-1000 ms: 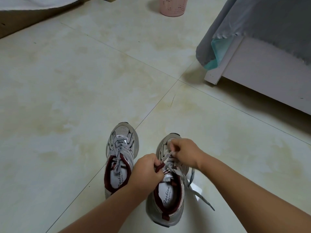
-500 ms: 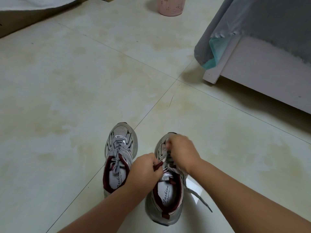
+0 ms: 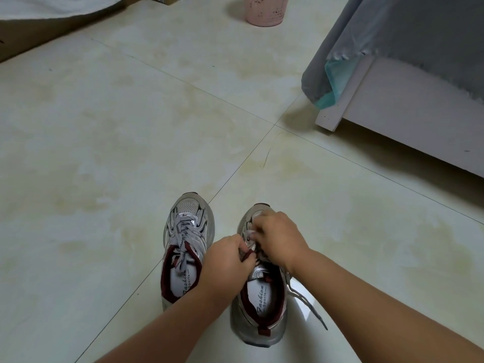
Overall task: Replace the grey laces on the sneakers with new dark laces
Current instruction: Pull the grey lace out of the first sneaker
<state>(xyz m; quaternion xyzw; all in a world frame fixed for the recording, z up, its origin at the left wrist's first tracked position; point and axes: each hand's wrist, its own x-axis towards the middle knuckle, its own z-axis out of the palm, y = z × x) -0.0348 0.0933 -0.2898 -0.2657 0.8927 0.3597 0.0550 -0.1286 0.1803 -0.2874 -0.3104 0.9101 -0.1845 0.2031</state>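
Pale tiled floor (image 3: 131,153) spreads out all around, blotched yellowish, dark grout lines crossing just ahead of the hands. Far ahead, a pink speckled bin (image 3: 264,9) stands at the top edge. Ahead and right of the hands, a white bed frame (image 3: 406,113), a grey sheet (image 3: 419,35) draped over its corner, teal fabric (image 3: 332,82) peeking out beneath. Far left and ahead, a brown board (image 3: 39,35) with white cloth (image 3: 52,5) on top.

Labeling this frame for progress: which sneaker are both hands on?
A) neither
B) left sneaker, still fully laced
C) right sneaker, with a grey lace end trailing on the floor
C: the left hand and right hand meet over the right sneaker, whose grey lace end trails on the floor; the left sneaker sits untouched.
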